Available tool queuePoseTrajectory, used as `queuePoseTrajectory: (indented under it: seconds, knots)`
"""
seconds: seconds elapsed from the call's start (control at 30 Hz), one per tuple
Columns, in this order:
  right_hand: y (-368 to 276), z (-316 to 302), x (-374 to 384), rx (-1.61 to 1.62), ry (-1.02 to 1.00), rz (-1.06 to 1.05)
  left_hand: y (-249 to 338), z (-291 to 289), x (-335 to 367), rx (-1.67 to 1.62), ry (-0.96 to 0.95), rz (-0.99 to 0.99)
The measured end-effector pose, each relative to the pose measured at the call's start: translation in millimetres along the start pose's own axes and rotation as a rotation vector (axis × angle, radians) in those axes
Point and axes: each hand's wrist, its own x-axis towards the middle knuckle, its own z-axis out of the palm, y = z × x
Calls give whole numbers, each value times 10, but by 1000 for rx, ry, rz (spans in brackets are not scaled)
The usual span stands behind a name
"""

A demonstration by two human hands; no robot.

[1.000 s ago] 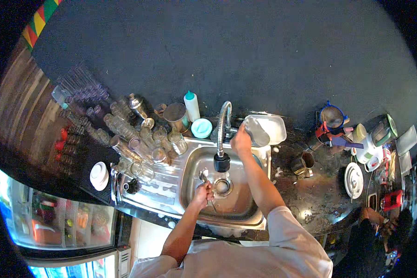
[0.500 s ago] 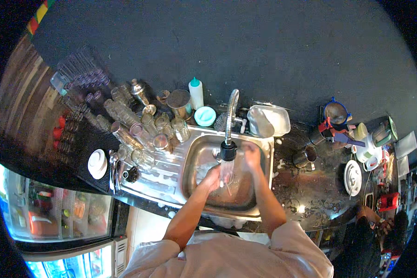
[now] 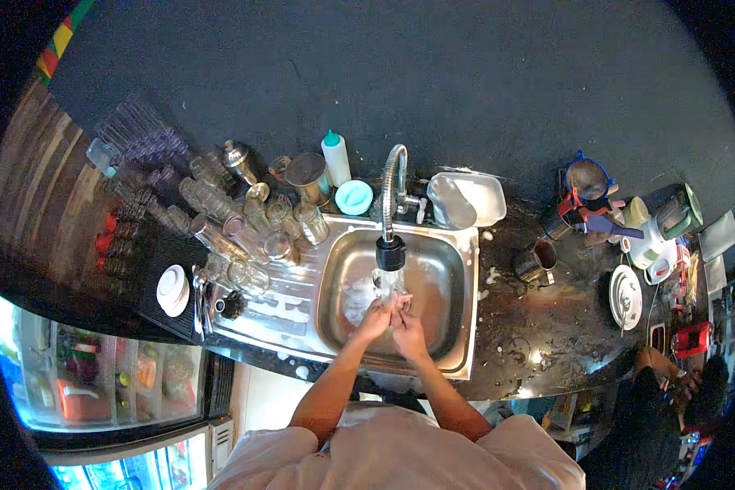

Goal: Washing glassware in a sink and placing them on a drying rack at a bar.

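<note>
Water runs from the black head of a coiled metal tap into a steel sink. Under the stream, my left hand and my right hand meet, fingers curled in toward each other. Splashing water hides what lies between them, if anything. White foam shows on the basin floor to the left of my hands.
Several upturned glasses crowd the drainboard at left. White bowls, cutlery, a squeeze bottle and a clear plastic tub surround the sink. A metal jug stands right. Another person's hand shows far right.
My right hand has come down and left from the basin's right side to meet my left hand. The left hand has stayed near the stream. The view has shifted slightly.
</note>
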Motion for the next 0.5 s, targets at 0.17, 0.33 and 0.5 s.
queuePoseTrajectory:
  seconds: [0.17,0.33,0.5]
  knots:
    - [-16,30,-149,507,-200,10,2,-81,-148,-409,-224,-119]
    - [131,-14,-195,485,-145,109,16,-21,-227,-401,-90,-185]
    - [314,-63,-73,355,-86,188,148,105,-164,-245,-109,-142]
